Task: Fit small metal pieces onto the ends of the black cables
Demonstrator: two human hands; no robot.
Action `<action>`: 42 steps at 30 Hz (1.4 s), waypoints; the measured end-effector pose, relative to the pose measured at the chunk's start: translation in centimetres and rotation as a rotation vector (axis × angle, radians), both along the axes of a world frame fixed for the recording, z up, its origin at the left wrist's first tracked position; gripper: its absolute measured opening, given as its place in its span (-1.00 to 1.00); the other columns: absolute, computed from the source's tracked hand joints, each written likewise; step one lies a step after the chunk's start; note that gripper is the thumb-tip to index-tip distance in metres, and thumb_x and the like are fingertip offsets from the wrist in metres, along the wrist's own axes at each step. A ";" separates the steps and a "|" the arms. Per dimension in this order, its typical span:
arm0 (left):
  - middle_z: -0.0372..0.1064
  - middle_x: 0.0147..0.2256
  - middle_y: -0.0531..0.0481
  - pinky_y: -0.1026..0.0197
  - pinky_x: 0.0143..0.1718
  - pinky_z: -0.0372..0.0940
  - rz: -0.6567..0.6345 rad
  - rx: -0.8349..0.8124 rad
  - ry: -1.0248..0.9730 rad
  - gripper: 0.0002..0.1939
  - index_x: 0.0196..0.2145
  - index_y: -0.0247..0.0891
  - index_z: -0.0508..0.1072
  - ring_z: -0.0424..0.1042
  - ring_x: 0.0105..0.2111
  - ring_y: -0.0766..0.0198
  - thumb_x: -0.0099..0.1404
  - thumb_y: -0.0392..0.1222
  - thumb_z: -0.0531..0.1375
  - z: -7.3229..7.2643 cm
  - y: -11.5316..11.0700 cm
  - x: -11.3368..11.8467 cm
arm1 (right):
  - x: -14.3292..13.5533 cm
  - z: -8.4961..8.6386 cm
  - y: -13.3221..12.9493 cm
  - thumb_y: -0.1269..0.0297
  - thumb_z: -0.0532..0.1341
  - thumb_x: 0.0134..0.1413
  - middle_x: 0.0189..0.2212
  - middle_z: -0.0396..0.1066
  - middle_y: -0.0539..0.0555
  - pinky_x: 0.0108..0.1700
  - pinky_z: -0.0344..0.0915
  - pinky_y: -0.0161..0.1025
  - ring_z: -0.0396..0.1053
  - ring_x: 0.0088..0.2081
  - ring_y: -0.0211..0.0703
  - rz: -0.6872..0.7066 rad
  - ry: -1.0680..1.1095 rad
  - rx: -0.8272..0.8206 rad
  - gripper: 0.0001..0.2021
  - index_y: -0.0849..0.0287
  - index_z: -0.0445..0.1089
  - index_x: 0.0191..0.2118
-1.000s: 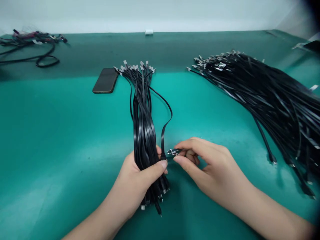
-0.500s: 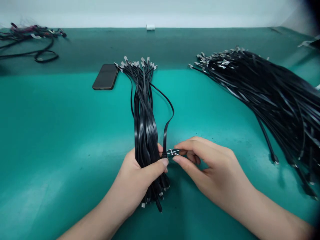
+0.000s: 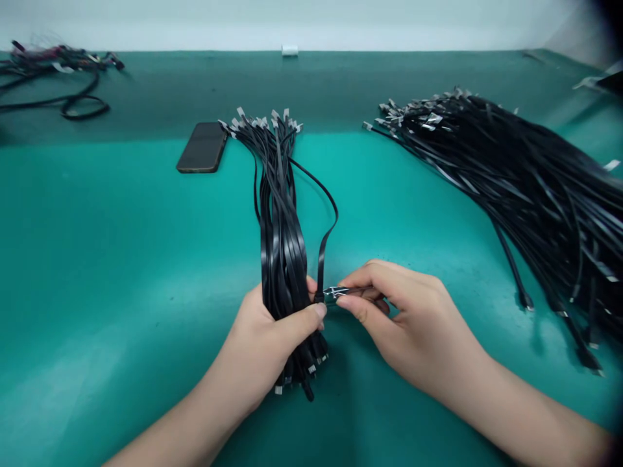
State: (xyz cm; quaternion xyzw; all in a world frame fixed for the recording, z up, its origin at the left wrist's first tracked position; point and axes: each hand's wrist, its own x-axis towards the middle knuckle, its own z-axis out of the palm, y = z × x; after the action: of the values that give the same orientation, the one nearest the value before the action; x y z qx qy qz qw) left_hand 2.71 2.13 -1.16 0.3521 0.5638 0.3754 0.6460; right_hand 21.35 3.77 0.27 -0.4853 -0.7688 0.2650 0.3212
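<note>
My left hand (image 3: 280, 337) is wrapped round the lower part of a bundle of flat black USB cables (image 3: 280, 227). One cable (image 3: 331, 214) bows out to the right of the bundle, and its black end piece (image 3: 319, 298) is pinched at my left thumb. My right hand (image 3: 394, 311) is closed on a small metal tool with two pointed jaws (image 3: 335, 292), like snips or tweezers. The tool's tips are at that end piece; whether they touch it I cannot tell. Most of the tool's handle is hidden in my fingers. Below my left hand, several small connectors (image 3: 311, 370) poke out.
A larger heap of black cables (image 3: 525, 175) lies to the right, with loose ends toward me. A dark phone (image 3: 202, 148) rests left of the bundle's far end. A tangle of wires (image 3: 63, 61) is at the back left, and a white object (image 3: 289, 50) sits at the green table's far edge.
The tool's jaws have come closer together at the cable's end piece. My right fingers have closed up slightly. The view has shifted a little; the left hand keeps its hold.
</note>
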 end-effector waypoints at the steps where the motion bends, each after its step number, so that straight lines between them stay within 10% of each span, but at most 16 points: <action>1: 0.46 -0.48 0.17 0.34 -0.40 0.32 0.002 0.002 -0.008 -0.81 -0.26 -0.16 0.45 0.44 -0.43 0.34 0.22 -0.19 0.39 0.0 0.0 0.0 | 0.0 0.0 0.0 0.51 0.28 0.21 -0.46 0.46 -0.04 -0.45 0.25 -0.35 0.40 -0.45 -0.29 -0.020 0.010 -0.015 -0.90 0.17 0.46 -0.30; 15: 0.51 -0.45 0.15 0.36 -0.38 0.38 0.012 0.011 -0.108 -0.83 -0.29 -0.20 0.52 0.50 -0.42 0.35 0.19 -0.20 0.43 -0.2 0.2 0.1 | -1.0 -0.3 -0.7 0.31 0.11 0.36 -0.55 0.41 -0.05 -0.60 0.09 -0.32 0.22 -0.61 -0.29 -0.001 0.122 -0.308 -0.82 0.13 0.41 -0.28; 42: 0.44 -0.50 0.13 0.32 -0.44 0.31 -0.001 0.036 -0.019 -0.83 -0.35 -0.23 0.48 0.43 -0.46 0.32 0.15 -0.23 0.41 0.1 0.5 0.3 | -0.9 -0.1 -0.4 0.31 0.14 0.32 -0.62 0.27 -0.10 -0.58 0.01 -0.30 0.10 -0.61 -0.30 0.002 0.034 -0.282 -0.78 0.15 0.46 -0.35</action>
State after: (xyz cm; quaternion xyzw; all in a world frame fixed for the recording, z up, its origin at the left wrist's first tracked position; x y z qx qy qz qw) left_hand 3.02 2.60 -1.09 0.3603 0.5507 0.3885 0.6450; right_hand 20.49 3.37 0.22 -0.5206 -0.7187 0.3789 0.2624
